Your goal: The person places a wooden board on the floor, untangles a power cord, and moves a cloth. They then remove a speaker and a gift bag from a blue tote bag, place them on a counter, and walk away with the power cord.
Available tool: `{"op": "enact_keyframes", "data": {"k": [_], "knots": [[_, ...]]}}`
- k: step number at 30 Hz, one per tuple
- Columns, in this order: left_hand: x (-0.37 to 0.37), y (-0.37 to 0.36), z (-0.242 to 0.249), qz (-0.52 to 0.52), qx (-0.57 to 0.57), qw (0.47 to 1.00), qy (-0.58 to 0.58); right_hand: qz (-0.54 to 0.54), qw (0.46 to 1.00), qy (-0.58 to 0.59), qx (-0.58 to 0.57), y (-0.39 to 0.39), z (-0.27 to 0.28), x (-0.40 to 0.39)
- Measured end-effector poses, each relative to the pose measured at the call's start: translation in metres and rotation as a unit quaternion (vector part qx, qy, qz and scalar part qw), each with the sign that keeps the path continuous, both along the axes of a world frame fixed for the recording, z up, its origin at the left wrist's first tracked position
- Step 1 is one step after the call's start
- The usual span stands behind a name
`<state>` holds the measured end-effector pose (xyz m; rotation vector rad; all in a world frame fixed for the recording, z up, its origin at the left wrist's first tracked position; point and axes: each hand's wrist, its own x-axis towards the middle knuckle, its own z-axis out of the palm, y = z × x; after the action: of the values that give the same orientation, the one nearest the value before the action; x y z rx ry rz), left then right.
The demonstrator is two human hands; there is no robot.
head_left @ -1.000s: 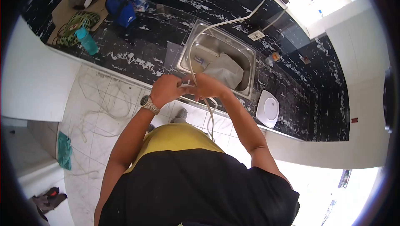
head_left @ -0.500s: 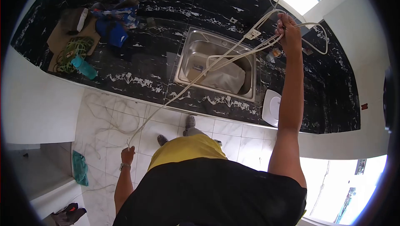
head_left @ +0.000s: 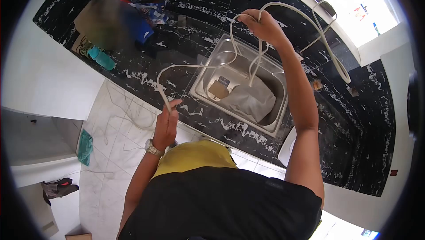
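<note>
Nearest, left of centre in the frame, the left hand (head_left: 165, 129) is up at the counter edge instead of low over the floor, its fingers fairly straight and the pale cable (head_left: 328, 48) pinched beside the thumb; how firmly, I cannot tell. The stretch between the hands, pulled straight a moment ago, now sags in a curve over the counter and the sink (head_left: 233, 114), so slack is available for gathering. Beyond, at upper centre, the right hand (head_left: 268, 28) has come inward and grasps several strands in bent fingers. The cable looks off-white, smooth and springy: some strands dangle above the grey cloth (head_left: 252, 100) in the sink, while a wide loop swings out towards the upper right.
</note>
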<state>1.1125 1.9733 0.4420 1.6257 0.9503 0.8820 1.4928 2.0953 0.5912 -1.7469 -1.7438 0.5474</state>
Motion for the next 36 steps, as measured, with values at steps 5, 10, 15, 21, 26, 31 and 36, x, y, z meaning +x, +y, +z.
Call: {"op": "enact_keyframes", "data": {"k": [5,10,15,21,26,31,36], "knots": [[0.104,0.014,0.099,-0.214,0.134,0.968,-0.006,0.078,0.987,-0.130,-0.045,0.017,-0.050,0.016],[0.159,0.052,0.000,-0.278,0.064,0.942,0.175,0.058,0.957,-0.205,-0.195,0.017,-0.176,0.055],[0.186,0.047,-0.099,-0.282,0.033,0.905,0.315,-0.002,0.947,-0.195,-0.254,-0.011,-0.301,0.089],[0.219,0.044,-0.137,-0.439,0.065,0.742,0.502,-0.135,0.967,-0.169,-0.135,-0.017,-0.350,0.098],[0.273,0.028,-0.079,-0.287,0.075,0.886,0.357,-0.255,0.966,-0.038,0.011,0.013,-0.281,0.089],[0.282,0.041,-0.059,-0.141,0.032,0.967,0.211,-0.129,0.943,0.284,-0.114,0.027,-0.240,0.099],[0.260,0.071,-0.078,-0.108,0.081,0.985,0.109,0.042,0.909,0.387,-0.150,0.000,-0.171,0.047]]}}
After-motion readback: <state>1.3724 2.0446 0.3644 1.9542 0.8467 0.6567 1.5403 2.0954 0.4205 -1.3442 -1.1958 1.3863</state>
